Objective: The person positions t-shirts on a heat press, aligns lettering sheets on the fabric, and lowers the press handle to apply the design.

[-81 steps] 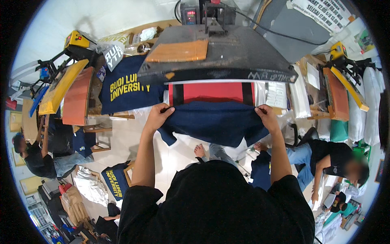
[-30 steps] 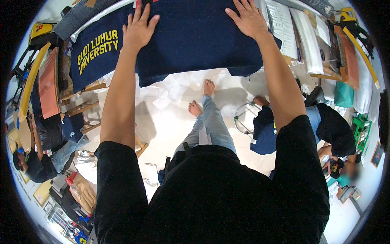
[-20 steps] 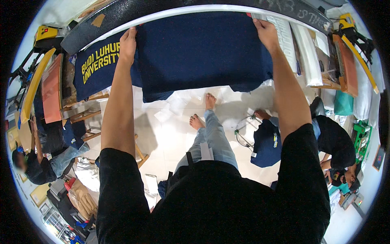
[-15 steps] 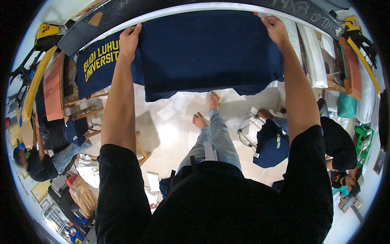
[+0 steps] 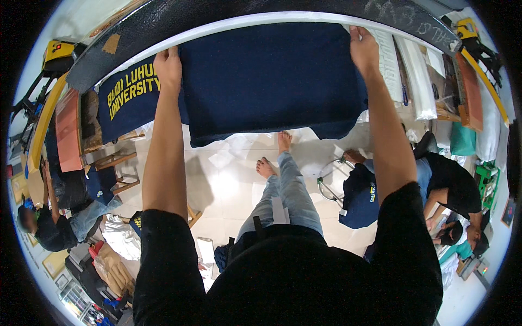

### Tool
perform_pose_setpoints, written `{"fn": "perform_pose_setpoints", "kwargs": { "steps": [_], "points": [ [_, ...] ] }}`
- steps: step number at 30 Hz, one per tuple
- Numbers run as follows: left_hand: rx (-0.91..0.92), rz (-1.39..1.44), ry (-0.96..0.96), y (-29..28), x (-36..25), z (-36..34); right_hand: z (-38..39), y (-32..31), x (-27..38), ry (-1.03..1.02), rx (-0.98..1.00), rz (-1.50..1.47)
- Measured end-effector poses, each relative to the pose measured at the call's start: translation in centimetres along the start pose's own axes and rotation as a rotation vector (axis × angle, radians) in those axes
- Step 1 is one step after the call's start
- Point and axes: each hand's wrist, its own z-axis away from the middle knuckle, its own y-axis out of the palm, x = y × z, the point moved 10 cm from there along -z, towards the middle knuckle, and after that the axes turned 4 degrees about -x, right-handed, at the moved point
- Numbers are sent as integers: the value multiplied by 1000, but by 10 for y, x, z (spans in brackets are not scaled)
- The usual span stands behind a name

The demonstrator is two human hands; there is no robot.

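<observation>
A plain dark navy shirt [image 5: 266,79] is spread on a table against the white edge strip, its lower part hanging over the front. My left hand [image 5: 168,70] pinches its upper left corner, fingers bent at the far edge. At the upper right corner my right hand [image 5: 364,51] grips the cloth between thumb and fingers. Another navy shirt [image 5: 126,117] with yellow lettering lies to the left, partly hidden behind my left hand and wrist.
A dark board [image 5: 244,10] with a white strip runs along the back. Clear plastic sleeves [image 5: 416,81] lie at right. Coral-coloured panels [image 5: 69,130] flank the table. A stool [image 5: 331,176], a folded navy shirt [image 5: 360,198] and several people are nearby; paper scraps [image 5: 234,152] litter the floor.
The view has shifted slightly, and table and shirt sit a little lower. Both hands still hold the shirt's upper corners. The people at the right have moved.
</observation>
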Motion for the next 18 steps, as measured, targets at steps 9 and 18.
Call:
{"fn": "perform_pose_setpoints", "kwargs": {
  "steps": [9,18],
  "points": [
    [308,-879,545,111,-117,88,65,62,114,-345,192,455],
    [333,-693,495,45,-130,130,30,-35,25,-64,-69,-243]
  ]
}}
